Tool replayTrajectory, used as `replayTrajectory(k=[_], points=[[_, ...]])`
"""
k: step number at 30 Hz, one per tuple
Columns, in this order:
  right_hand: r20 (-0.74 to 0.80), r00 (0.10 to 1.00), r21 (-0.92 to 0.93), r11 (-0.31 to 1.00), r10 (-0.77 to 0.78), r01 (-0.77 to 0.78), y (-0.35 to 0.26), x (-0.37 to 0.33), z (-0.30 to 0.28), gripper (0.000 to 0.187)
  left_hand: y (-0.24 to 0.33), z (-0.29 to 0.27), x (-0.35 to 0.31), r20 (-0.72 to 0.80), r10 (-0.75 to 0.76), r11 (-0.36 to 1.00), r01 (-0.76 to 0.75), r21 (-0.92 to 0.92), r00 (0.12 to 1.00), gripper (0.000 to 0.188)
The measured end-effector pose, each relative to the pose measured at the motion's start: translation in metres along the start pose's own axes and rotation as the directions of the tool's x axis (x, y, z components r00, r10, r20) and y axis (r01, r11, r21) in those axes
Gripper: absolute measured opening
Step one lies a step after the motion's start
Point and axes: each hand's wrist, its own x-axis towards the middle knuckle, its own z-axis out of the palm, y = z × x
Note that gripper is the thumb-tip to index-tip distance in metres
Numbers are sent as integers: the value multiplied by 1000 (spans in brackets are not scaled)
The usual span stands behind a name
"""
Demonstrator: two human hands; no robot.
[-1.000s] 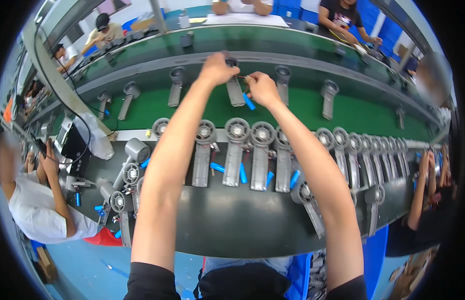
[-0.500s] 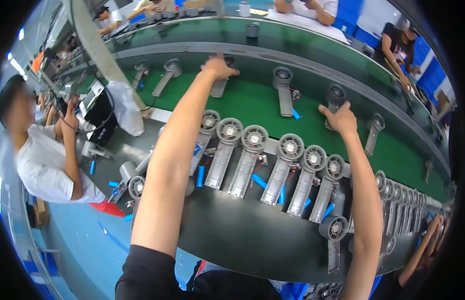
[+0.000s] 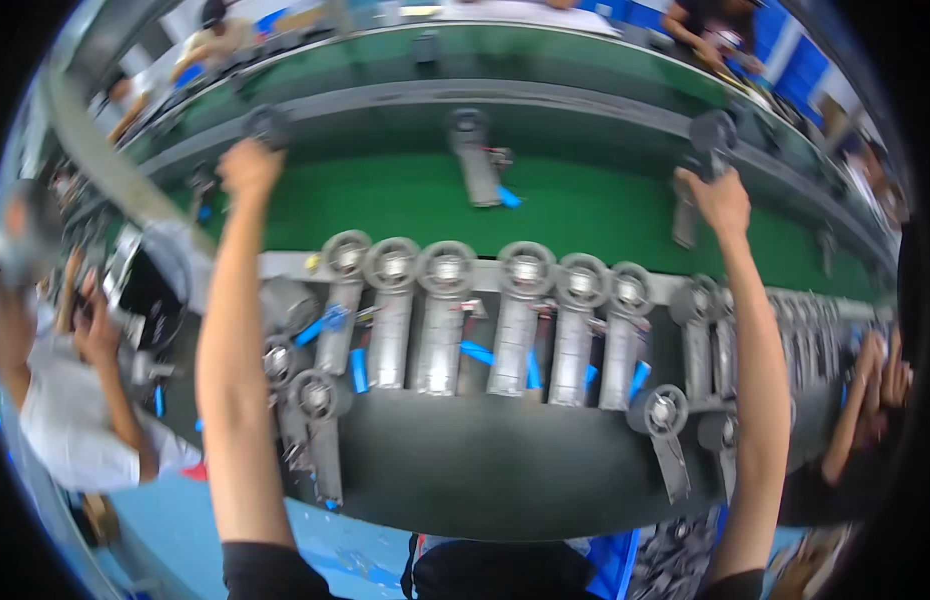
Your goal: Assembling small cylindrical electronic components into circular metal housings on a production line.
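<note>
At upper left, the blurred left hand hides the handle of a grey fan; at upper right, the right hand partly covers a second fan. The lower edge cuts off a blue bin, its grey parts indistinct.

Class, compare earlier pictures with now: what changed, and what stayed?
The middle belt fan was let go: the left hand moved left to another fan, the right hand right to a third fan; blur hides their grip. The row of bench fans stays lined up.
</note>
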Motion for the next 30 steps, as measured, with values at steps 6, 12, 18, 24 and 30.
replayTrajectory(k=[6, 12, 18, 24, 30], points=[[271, 961, 54, 996, 60, -78, 6, -18, 13, 100, -143, 58, 63, 165, 177, 972, -199, 126, 970, 69], [243, 928, 149, 934, 282, -323, 6, -32, 0, 107, -100, 99, 38, 194, -149, 988, 141, 55, 970, 43], [228, 922, 315, 872, 312, -373, -23, -27, 33, 82, -149, 114, 66, 161, -247, 968, 234, 93, 956, 33], [91, 976, 472, 854, 198, -218, 4, -40, -15, 72, -148, 100, 65, 156, -11, 1000, 8, 20, 988, 32], [-24, 994, 358, 929, 106, -90, 88, -101, -140, 68, -145, 72, 81, -103, 155, 980, -166, -108, 982, 37]])
